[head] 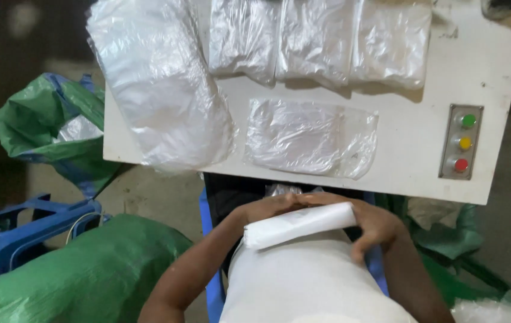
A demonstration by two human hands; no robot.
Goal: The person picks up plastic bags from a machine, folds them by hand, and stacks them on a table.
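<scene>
On the desk, three bag stacks line the far edge; a large stack overhangs the left edge, one flat stack lies mid-desk, and a button panel sits near the right edge. Sacks lie on the floor left.

left hand + right hand — grip white roll | table — clear bags

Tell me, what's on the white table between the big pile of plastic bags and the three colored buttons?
In the head view, one flat clear bag lies between the pile and the button panel.
</scene>
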